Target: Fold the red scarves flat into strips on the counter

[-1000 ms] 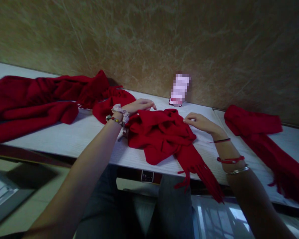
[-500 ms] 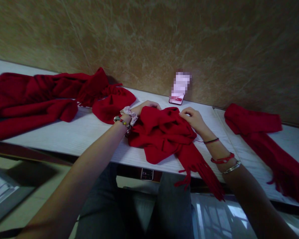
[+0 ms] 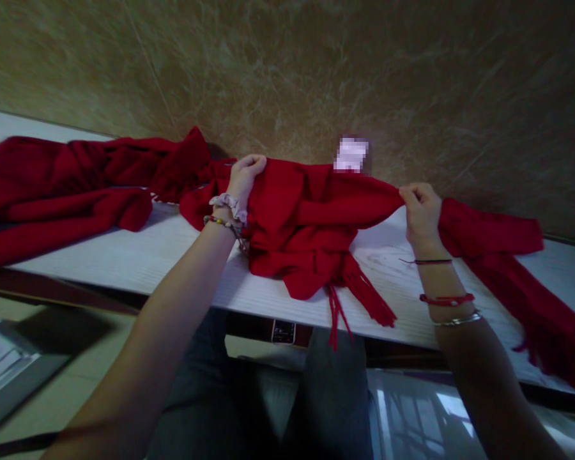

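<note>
A red fringed scarf [image 3: 311, 220] is lifted off the white table [image 3: 138, 255] in the middle. My left hand [image 3: 244, 172] is closed on its upper left edge. My right hand [image 3: 419, 207] pinches its upper right edge, so the cloth stretches between them. The lower part of the scarf still rests bunched on the table, and its fringe hangs over the front edge. Bracelets and a scrunchie sit on my wrists.
More red scarves lie in a heap [image 3: 67, 191] at the left. Another red scarf [image 3: 512, 268] lies at the right and trails off the table. A small blurred pink object [image 3: 351, 154] stands against the brown marbled wall [image 3: 316, 70]. My legs show below the table.
Both hands have closed on the middle scarf's top edge, moved apart and risen, so the crumpled scarf is now partly lifted and spread, hiding the base of the pink object.
</note>
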Available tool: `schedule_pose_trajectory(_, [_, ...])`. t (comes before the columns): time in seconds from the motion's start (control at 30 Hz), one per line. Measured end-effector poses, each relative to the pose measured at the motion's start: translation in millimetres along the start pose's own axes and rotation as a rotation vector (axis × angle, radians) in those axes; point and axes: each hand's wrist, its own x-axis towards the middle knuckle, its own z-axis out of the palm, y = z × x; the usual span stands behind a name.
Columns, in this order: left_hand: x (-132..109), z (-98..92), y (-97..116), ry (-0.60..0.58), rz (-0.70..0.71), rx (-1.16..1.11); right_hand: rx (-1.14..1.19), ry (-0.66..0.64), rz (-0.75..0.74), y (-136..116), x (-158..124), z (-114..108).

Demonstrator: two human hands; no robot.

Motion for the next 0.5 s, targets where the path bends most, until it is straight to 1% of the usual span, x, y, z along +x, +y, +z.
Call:
schedule_pose_trajectory(0.03, [-1, -2.6, 0, 0.041, -0.042, -0.089, 0.004, -0.023, 0.017, 4, 1, -3])
schedule_pose_trajectory(0.07, [-2, -5.1, 0, 0.042, -0.092, -0.165, 0.013, -0.112, 0.034, 6, 1, -5])
schedule_pose_trajectory(0.1, [-4, -7.6, 0, 0.002, -0.146, -0.207, 0.025, -0.273, 0.05, 8, 0, -8])
schedule_pose_trajectory(0.17, [-9, -11.5, -1, -0.184, -0.265, -0.165, 0.035, -0.716, 0.066, 9, -3, -10])
schedule_pose_trajectory(0.2, [-11, -12.6, -1, -0.276, -0.317, -0.098, 0.025, -0.907, 0.065, 9, -6, -10])
schedule_pose_trajectory(0.23, [-14, -13.1, -1, -0.343, -0.351, -0.017, 0.006, -1.022, 0.06, 8, -8, -8])
schedule_pose_trajectory(0.27, [-16, -12.9, -2, -0.375, -0.365, 0.063, -0.02, -1.052, 0.052, 8, -10, -6])
schedule_pose_trajectory(0.3, [-17, -12.1, -2, -0.377, -0.358, 0.132, -0.043, -1.006, 0.04, 7, -12, -3])
schedule_pose_trajectory(0.4, [-17, -6.9, -5, -0.312, -0.297, 0.266, -0.05, -0.745, -0.013, 2, -18, 10])
schedule_pose_trajectory(0.43, [-16, -4.8, -7, -0.291, -0.268, 0.293, -0.042, -0.69, -0.037, 0, -21, 14])
schedule_pose_trajectory(0.5, [-14, -0.4, -13, -0.276, -0.198, 0.338, -0.038, -0.631, -0.082, -4, -27, 22])
